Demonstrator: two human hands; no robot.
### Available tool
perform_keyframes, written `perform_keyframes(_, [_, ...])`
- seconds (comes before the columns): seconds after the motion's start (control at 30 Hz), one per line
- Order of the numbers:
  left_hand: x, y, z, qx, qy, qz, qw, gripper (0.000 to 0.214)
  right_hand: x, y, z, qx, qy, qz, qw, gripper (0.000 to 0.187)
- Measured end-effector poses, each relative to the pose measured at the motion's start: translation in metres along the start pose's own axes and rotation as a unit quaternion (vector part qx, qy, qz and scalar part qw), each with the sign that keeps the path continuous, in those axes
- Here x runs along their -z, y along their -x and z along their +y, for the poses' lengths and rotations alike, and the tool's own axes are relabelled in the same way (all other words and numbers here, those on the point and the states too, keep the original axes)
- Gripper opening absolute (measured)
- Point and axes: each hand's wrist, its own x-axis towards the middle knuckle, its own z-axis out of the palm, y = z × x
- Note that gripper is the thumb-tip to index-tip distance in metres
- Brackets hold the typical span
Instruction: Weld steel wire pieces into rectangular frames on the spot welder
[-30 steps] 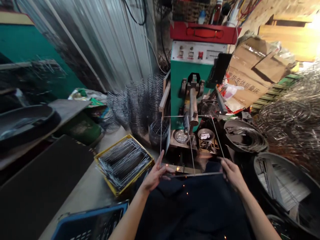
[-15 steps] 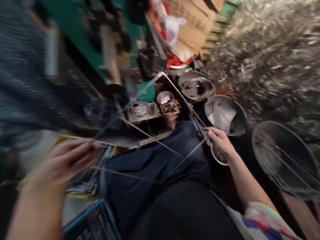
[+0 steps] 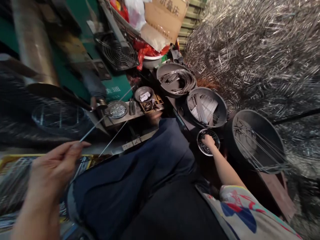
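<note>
My left hand (image 3: pixel 56 166) pinches a thin metal wire (image 3: pixel 93 128) between thumb and fingers. That wire slants up toward the tip of a machine (image 3: pixel 100 100); a second straight length (image 3: pixel 113 139) shows to its right, and I cannot tell whether both are one bent piece. Over on the right, my right hand (image 3: pixel 208 141) dips its bunched fingertips into a small metal bowl (image 3: pixel 205 154) of small dark pieces. What those fingers grip is hidden. Beyond the machine tip sits a round dish of small shiny metal pieces (image 3: pixel 117 109).
Large dark pans hold wire lengths: one with coiled wire (image 3: pixel 160 75), one with flat strips (image 3: pixel 223 106), one with long wires (image 3: pixel 280 143). A huge tangle of wire (image 3: pixel 250 50) fills the right. A yellow crate (image 3: pixel 15 156) stands at left, a cardboard box (image 3: pixel 166 20) at the back.
My right hand has let go of the bent wire and moved down into the small bowl. My left hand still holds the wire, which has shifted left in view.
</note>
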Motion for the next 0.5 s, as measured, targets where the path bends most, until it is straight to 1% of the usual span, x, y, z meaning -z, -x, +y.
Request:
perform_keyframes(0.07, [-0.015,-0.003,-0.005,-0.034,-0.055,0.001,0.998,0.028,-0.004,-0.004,0.007,0.004,-0.006,0.000,1.000,0.034])
perform_keyframes(0.17, [-0.026,-0.003,-0.013,-0.055,-0.085,-0.018,0.995,0.030,-0.009,-0.011,0.012,0.009,-0.022,0.013,1.000,0.036])
perform_keyframes(0.3, [-0.029,-0.001,-0.024,-0.064,-0.074,-0.016,0.995,0.031,-0.012,-0.020,0.018,0.007,-0.069,0.030,0.997,0.026])
perform_keyframes(0.4, [-0.029,-0.002,-0.037,-0.071,-0.074,-0.015,0.995,0.035,-0.008,-0.021,0.031,0.012,-0.120,0.049,0.992,0.017])
perform_keyframes(0.5, [-0.030,-0.005,-0.048,-0.086,-0.068,-0.019,0.994,0.037,-0.004,-0.016,0.045,0.020,-0.181,0.076,0.980,0.011])
